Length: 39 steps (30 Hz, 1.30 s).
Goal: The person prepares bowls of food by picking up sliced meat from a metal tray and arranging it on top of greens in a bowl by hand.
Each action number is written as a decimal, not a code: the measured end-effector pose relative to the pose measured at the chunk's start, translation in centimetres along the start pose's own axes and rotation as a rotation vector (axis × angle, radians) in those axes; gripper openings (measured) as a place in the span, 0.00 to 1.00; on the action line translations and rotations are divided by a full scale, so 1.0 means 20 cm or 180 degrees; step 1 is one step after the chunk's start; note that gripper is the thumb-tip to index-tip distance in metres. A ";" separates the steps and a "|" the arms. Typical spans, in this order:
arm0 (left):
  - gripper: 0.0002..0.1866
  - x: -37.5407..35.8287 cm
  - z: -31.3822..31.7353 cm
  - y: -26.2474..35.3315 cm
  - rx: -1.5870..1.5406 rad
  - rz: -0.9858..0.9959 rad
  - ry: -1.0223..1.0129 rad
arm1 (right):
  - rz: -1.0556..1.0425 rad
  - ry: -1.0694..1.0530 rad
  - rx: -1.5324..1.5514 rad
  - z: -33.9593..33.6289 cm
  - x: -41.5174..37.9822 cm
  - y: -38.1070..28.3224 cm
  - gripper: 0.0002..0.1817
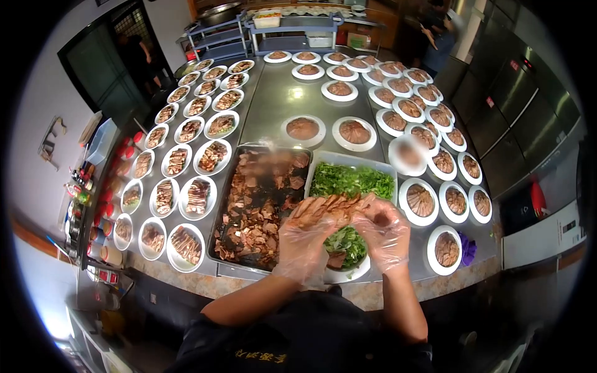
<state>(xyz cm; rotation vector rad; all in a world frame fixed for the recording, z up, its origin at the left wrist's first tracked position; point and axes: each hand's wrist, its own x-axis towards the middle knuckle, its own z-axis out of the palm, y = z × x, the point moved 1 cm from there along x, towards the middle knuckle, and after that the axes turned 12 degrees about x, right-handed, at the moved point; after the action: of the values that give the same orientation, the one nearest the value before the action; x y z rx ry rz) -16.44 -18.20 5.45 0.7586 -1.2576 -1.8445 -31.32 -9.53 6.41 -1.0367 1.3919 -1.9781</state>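
Both my hands wear clear plastic gloves and are held up at the near edge of the table. Between them is a row of overlapping sliced meat (329,210). My left hand (303,248) closes on the row's left end, and my right hand (384,237) closes on its right end. Partly hidden below the slices is a white plate (356,273) with chopped greens (348,246) and a piece of meat on it. Just behind my hands stands a plastic tub (359,159) of chopped greens. To the left lies a dark tray (239,267) of loose meat pieces.
Many plates of meat stand in rows on the steel table (267,102), left and right; one plate (444,250) is near my right hand. A purple cloth (468,250) lies beside it. Trolleys (295,25) stand behind. A person (440,46) is at the far right.
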 end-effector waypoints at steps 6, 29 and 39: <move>0.16 0.00 -0.03 -0.03 0.0295 -0.0006 -0.0018 | 0.0425 -0.0034 0.0503 0.05 0.00 0.06 0.10; 0.29 -0.04 -0.51 -0.93 -0.0020 -0.2082 -0.0436 | 0.1436 -0.1224 -0.2673 -0.49 -0.49 0.82 0.21; 0.32 -0.06 -0.45 -1.01 0.0040 -0.2076 -0.0495 | 0.1006 -0.1195 -0.2817 -0.50 -0.50 0.95 0.22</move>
<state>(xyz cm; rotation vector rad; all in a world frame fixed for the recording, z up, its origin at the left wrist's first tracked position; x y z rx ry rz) -13.85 -17.13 -16.56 1.1471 -1.2013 -2.4522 -34.07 -3.09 -16.16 -1.3366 2.0800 -0.8460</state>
